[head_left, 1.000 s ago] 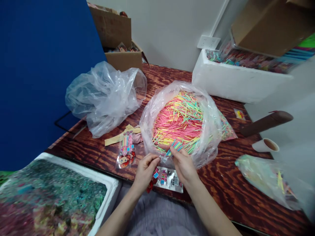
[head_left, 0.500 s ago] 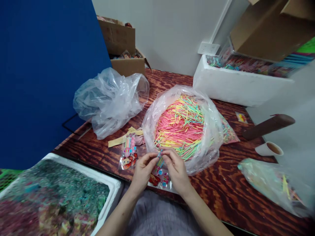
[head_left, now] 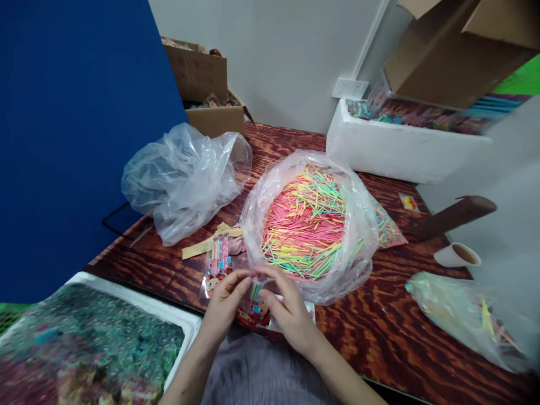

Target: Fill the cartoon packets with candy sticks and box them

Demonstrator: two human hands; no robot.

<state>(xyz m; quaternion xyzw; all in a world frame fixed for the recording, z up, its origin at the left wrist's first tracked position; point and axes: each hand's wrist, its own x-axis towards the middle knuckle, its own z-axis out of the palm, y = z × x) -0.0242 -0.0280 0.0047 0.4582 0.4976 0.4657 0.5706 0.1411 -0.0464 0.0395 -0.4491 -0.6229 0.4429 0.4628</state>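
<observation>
In the head view, my left hand point(head_left: 224, 304) and my right hand point(head_left: 291, 315) pinch the top of a small clear packet point(head_left: 255, 291) at the table's near edge. Pastel sticks show inside it, above a printed cartoon with red hair. My right thumb lies along its side. Partly hidden under my right hand is another flat printed packet point(head_left: 311, 310). To the left of my hands lies a filled packet point(head_left: 217, 261) of the same kind. Just beyond them, a large open plastic bag point(head_left: 363, 236) holds a heap of pink, yellow and green sticks point(head_left: 306, 219).
A crumpled clear bag point(head_left: 185, 180) lies left, before cardboard boxes point(head_left: 215, 121). A white foam box point(head_left: 405, 152) stands at the back right. Cup point(head_left: 458, 255), brown cylinder point(head_left: 455, 216) and plastic bag point(head_left: 459, 315) are right. Another foam box point(head_left: 185, 326) sits lower left.
Both hands have shifted left and slightly down with the packet. Earlier the sticks poked up between my fingertips; now they sit lower inside it, with my fingers at its top edge.
</observation>
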